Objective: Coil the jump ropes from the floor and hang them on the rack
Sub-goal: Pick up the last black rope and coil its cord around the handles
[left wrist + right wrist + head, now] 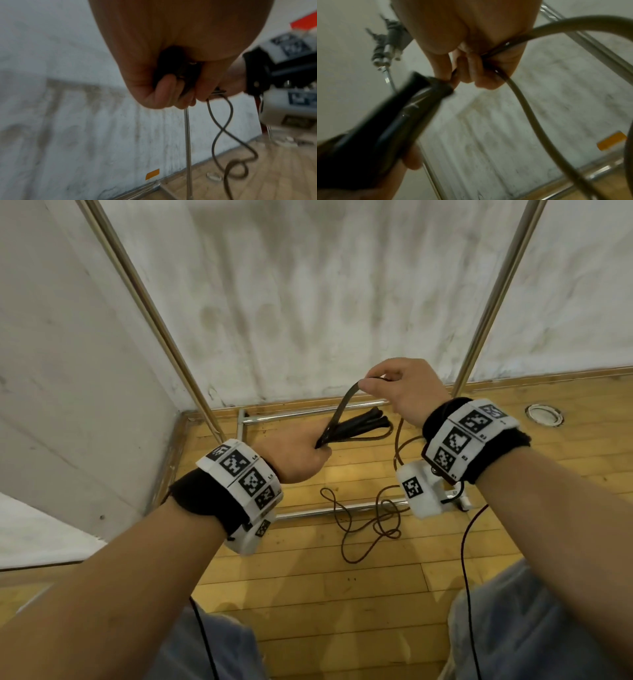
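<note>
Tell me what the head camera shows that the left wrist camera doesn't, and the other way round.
Only the head view shows both hands together: the left hand gripping the black handles, the right hand pinching the rope, and loose rope tangled over the rack's base bar. Only the left wrist view shows an orange sticker low on the wall. Both show rope trailing to the wooden floor and the rack's metal pole.
</note>
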The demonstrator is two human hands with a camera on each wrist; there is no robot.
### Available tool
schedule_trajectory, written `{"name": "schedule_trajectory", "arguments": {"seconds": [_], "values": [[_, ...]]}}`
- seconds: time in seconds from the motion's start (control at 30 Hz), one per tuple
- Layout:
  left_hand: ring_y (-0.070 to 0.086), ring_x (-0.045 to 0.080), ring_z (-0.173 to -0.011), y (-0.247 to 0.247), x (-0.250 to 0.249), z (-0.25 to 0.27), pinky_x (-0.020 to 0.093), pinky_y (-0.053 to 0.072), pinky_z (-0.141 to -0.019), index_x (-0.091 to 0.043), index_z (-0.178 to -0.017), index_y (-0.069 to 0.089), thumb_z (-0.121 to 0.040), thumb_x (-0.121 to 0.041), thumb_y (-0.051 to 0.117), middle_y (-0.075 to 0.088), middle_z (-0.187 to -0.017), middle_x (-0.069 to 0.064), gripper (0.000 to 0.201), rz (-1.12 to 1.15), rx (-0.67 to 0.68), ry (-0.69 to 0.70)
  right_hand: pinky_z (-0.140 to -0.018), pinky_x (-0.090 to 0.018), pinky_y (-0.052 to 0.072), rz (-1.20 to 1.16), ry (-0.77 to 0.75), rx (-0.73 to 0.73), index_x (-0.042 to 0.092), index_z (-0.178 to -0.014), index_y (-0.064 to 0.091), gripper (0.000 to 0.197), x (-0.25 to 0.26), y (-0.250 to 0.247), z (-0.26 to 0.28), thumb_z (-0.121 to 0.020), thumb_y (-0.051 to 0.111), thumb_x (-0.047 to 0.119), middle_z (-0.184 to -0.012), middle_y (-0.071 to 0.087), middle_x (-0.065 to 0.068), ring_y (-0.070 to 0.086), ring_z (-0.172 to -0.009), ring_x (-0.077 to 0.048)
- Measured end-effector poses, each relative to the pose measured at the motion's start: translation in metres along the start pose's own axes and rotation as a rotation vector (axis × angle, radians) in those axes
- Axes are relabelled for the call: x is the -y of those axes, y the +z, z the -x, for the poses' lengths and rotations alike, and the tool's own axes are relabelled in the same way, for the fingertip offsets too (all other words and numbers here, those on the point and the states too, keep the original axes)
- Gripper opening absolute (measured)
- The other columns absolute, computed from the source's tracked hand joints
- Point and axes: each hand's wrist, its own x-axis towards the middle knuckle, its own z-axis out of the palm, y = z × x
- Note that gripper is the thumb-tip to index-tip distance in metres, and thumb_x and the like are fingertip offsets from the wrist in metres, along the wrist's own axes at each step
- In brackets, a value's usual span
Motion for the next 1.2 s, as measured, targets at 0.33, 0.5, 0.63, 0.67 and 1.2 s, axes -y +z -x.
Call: {"name": "schedule_trajectory", "arguments": {"seconds": [0.33, 0.5, 0.63, 0.67, 1.2], "values": [[0.048, 0.004, -0.057, -0.030, -0.003, 0.003, 0.023, 0.044, -0.053, -0.021, -0.110, 0.044, -0.097, -0.026, 0.051, 0.050, -0.076, -0.007, 0.016, 0.518, -0.356, -0.035, -0.050, -0.020, 0.034, 0.090, 0.074, 0.164, 0.031, -0.069, 0.067, 0.034, -0.003, 0.020, 0.012, -0.090, 0.050, 0.051, -0.059, 0.055, 0.011, 0.049, -0.045, 0.002], [0.052, 0.003, -0.063, -0.029, 0.001, -0.003, 0.020, 0.041, -0.057, -0.020, -0.106, 0.046, -0.093, -0.029, 0.057, 0.055, -0.079, -0.011, 0.020, 0.508, -0.590, -0.120, -0.053, -0.028, 0.031, 0.259, 0.018, 0.292, 0.020, -0.060, 0.046, 0.048, 0.011, 0.048, 0.028, -0.098, 0.032, 0.047, -0.059, 0.046, 0.002, 0.043, -0.053, -0.013], [0.051, 0.004, -0.065, -0.023, 0.006, -0.012, 0.023, 0.039, -0.056, -0.019, -0.099, 0.044, -0.092, -0.031, 0.058, 0.052, -0.076, -0.012, 0.020, 0.477, -0.666, -0.231, -0.049, -0.028, 0.021, 0.288, -0.057, 0.327, 0.017, -0.056, 0.030, 0.050, 0.024, 0.060, 0.037, -0.100, 0.030, 0.042, -0.051, 0.030, 0.005, 0.027, -0.045, -0.011], [0.051, 0.004, -0.066, -0.022, 0.007, -0.013, 0.023, 0.038, -0.056, -0.020, -0.098, 0.043, -0.092, -0.032, 0.058, 0.052, -0.076, -0.012, 0.020, 0.456, -0.662, -0.244, -0.049, -0.028, 0.021, 0.299, -0.090, 0.336, 0.017, -0.056, 0.029, 0.049, 0.028, 0.061, 0.039, -0.100, 0.029, 0.040, -0.051, 0.029, 0.005, 0.027, -0.046, -0.012], [0.050, 0.012, -0.060, -0.013, 0.023, -0.029, 0.024, 0.038, -0.053, -0.019, -0.082, 0.050, -0.088, -0.028, 0.062, 0.051, -0.067, -0.005, 0.016, 0.398, -0.688, -0.245, -0.049, -0.019, 0.029, 0.305, -0.266, 0.286, 0.017, -0.053, 0.029, 0.049, 0.046, 0.052, 0.044, -0.099, 0.037, 0.030, -0.050, 0.029, 0.003, 0.026, -0.044, -0.009]]}}
